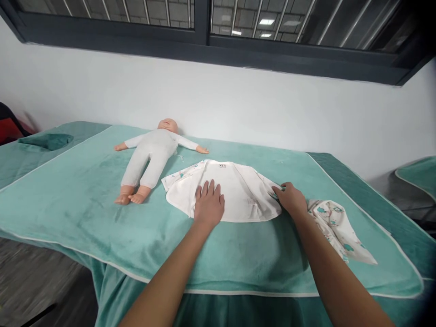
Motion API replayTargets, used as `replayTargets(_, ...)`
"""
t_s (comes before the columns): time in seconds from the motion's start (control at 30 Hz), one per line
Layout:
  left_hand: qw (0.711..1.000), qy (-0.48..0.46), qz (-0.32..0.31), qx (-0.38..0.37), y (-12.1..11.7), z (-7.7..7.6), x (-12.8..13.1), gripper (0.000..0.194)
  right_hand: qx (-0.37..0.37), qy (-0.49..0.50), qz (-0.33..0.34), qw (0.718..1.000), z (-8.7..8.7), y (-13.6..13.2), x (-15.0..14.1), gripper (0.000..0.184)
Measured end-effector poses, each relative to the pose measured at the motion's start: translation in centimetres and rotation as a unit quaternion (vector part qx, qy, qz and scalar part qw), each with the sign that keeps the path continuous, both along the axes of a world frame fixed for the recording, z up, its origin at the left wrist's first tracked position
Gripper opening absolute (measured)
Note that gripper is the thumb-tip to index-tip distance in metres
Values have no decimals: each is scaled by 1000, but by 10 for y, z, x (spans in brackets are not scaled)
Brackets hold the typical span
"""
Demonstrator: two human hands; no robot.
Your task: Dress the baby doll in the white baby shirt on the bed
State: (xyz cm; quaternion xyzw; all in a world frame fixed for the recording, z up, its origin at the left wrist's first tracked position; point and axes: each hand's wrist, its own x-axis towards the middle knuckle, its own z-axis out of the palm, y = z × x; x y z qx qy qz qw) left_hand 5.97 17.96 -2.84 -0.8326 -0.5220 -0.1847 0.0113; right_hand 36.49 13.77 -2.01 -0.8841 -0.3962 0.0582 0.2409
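Observation:
A small white baby shirt (235,188) lies spread open, inside up, on the teal blanket (78,200). My left hand (208,203) rests flat on the shirt's lower middle, fingers stretched out. My right hand (290,198) is at the shirt's right edge, fingers curled and pinching the printed fabric there. A baby doll (150,156) in a white bodysuit lies on its back to the left of the shirt, arms out, apart from both hands.
Printed baby trousers (337,227) lie crumpled to the right, beside my right forearm. The blanket covers a bed against a white wall under a dark window. A folded teal cloth (46,141) sits at far left. The bed's front edge is near me.

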Motion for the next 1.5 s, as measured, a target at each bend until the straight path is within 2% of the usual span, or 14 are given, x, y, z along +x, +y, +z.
replayTargets(0.17, 1000, 0, -1, -1, 0, 1, 0, 53, 95, 39, 21, 995, -5, 6, 8, 42)
replayTargets(0.3, 1000, -1, -4, 0, 0, 1, 0, 52, 183, 54, -6, 982, -1, 19, 18, 47)
replayTargets(0.43, 1000, -3, -2, 0, 0, 0, 0, 52, 226, 62, -36, 971, 4, 41, 34, 44)
replayTargets(0.53, 1000, 0, 2, -1, 0, 0, 0, 51, 236, 65, -62, 968, 2, 50, 42, 41)
replayTargets(0.67, 1000, -1, 4, 0, 0, 1, 0, 51, 222, 58, -82, 970, -9, 45, 38, 35)
replayTargets(0.77, 1000, -1, 2, -1, 0, 2, 0, 51, 206, 46, -83, 974, -14, 39, 31, 39)
replayTargets(0.93, 1000, 2, 3, 10, -1, 3, 0, 51, 191, 42, -97, 976, -12, 38, 29, 47)
replayTargets(1.07, 1000, 7, 6, 14, -1, 3, 1, 50, 188, 62, -76, 977, -10, 37, 26, 43)
replayTargets(1.27, 1000, 12, 5, 17, -1, 3, 1, 50, 238, 94, -4, 967, -12, 41, 21, 49)
replayTargets(1.5, 1000, 7, -1, 27, -1, 3, 0, 48, 282, 80, -6, 956, -24, 57, 47, 45)
